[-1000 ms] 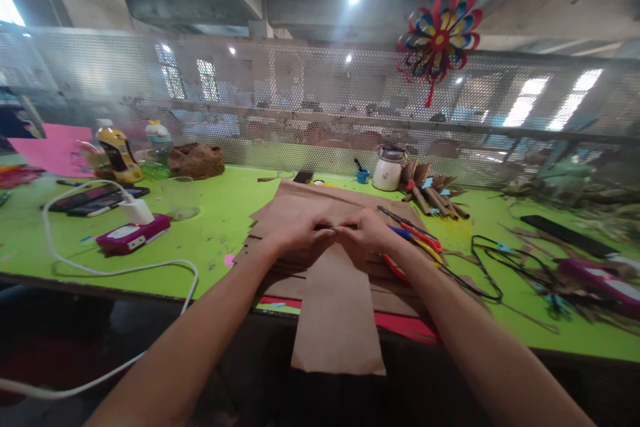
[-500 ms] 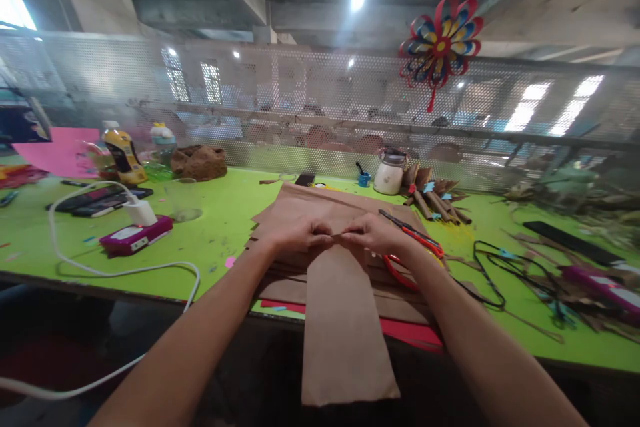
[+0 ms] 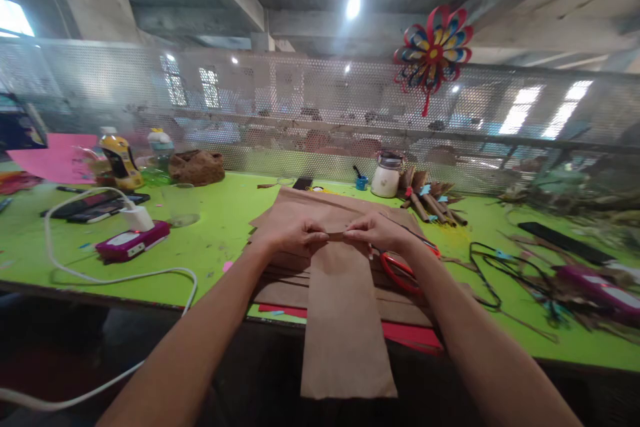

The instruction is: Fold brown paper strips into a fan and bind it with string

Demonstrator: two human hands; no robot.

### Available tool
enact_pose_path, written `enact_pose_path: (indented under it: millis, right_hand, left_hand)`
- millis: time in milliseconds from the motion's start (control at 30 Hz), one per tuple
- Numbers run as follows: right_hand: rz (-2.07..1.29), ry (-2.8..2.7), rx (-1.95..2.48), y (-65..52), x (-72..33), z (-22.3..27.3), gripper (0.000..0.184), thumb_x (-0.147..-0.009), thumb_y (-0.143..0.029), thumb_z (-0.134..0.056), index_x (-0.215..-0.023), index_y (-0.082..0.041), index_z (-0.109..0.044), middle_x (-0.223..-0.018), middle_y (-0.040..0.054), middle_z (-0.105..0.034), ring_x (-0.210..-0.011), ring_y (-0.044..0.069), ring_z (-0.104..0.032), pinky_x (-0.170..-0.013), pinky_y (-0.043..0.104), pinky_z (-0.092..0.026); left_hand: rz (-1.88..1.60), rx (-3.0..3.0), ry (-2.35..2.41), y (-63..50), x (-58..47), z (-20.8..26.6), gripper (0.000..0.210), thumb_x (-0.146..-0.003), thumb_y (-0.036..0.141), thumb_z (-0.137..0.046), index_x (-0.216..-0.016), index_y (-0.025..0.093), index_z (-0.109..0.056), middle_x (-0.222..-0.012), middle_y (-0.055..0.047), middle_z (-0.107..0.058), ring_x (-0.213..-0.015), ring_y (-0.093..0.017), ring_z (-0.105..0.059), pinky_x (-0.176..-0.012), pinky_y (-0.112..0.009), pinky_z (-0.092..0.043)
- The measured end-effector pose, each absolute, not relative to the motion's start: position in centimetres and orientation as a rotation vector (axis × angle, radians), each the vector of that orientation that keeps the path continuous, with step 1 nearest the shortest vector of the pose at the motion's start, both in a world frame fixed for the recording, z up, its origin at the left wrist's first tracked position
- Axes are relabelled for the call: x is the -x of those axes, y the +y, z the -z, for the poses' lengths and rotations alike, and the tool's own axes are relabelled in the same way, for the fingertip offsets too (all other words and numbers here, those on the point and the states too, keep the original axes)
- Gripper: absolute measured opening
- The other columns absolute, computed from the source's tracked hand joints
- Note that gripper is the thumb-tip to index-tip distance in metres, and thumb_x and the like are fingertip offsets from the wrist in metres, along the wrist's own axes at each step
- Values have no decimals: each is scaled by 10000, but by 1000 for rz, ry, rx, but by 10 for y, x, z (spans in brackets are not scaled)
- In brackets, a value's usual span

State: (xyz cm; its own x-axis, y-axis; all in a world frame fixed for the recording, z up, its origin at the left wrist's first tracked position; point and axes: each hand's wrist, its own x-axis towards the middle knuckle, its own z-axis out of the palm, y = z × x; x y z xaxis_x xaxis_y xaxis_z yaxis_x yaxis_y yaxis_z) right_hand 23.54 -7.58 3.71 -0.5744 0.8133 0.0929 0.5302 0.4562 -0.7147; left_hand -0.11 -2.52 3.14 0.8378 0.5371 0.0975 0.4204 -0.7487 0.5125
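Observation:
A long strip of brown paper (image 3: 345,327) hangs from my hands over the table's front edge. At its top, a narrow band is folded or rolled over. My left hand (image 3: 300,235) pinches the left end of that fold between thumb and fingers. The right end is pinched by my right hand (image 3: 377,232), a short gap away. Under both hands lies a stack of brown paper sheets (image 3: 290,203), with red paper (image 3: 413,335) showing at the bottom. Red-handled scissors (image 3: 400,273) rest on the stack beside my right wrist, partly hidden by the forearm.
On the left are a purple power box (image 3: 133,240) with a white cable, a clear cup (image 3: 181,207) and a yellow bottle (image 3: 120,157). A white jar (image 3: 387,177) and rolled brown paper tubes (image 3: 435,203) stand at the back. Black cord (image 3: 493,273) lies right.
My hands have moved slightly apart along the top of the paper strip, and the folded band shows more plainly between them. The camera view has shifted a little.

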Motion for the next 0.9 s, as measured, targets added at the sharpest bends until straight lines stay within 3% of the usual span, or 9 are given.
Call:
enact_pose_path:
  millis: [233,433,567,700,900]
  right_hand:
    - [-1006,-2234,1171,-73,-241,-38,393,-832,-510,-526,-805,-136,-644,-544,-26,-574,-447,96,-541,-462,200,-373]
    - [-1037,-2296,1151,-75,-244,-42,342,-853,-472,-505,-789,-151,-603,-675,-11,-627,-521,123,-638,-480,203,-416]
    - [-1104,-2236,1169,-78,-241,-43,340,-866,-476,-478,-764,-163,-563,-550,-17,-630,-469,128,-615,-473,215,-442]
    - [-1026,-2179,1205,-82,-239,-44,350,-873,-470,-476,-841,-149,-612,-439,-33,-591,-391,119,-564,-422,201,-388]
    - [-1204,-2028,1037,-81,-247,-43,407,-870,-506,-492,-875,-125,-635,-430,-24,-584,-330,98,-523,-358,184,-340]
  left_hand:
    - [-336,-2527,658,-27,1,-37,383,-894,397,-411,-632,154,-548,-583,18,-522,-554,-91,-441,-554,-199,-321]
    - [-402,-2667,739,-16,5,-29,404,-912,402,-390,-641,165,-572,-586,19,-554,-548,-93,-438,-574,-219,-296]
    - [-475,-2705,807,-11,9,-28,414,-902,434,-416,-629,173,-585,-585,16,-568,-551,-98,-451,-569,-223,-288]
    - [-574,-2695,892,-11,13,-32,428,-892,459,-430,-620,173,-595,-582,7,-571,-547,-102,-450,-557,-224,-288]
    - [-691,-2463,822,-19,18,-41,436,-860,514,-466,-639,156,-577,-575,9,-552,-566,-102,-462,-555,-207,-317]
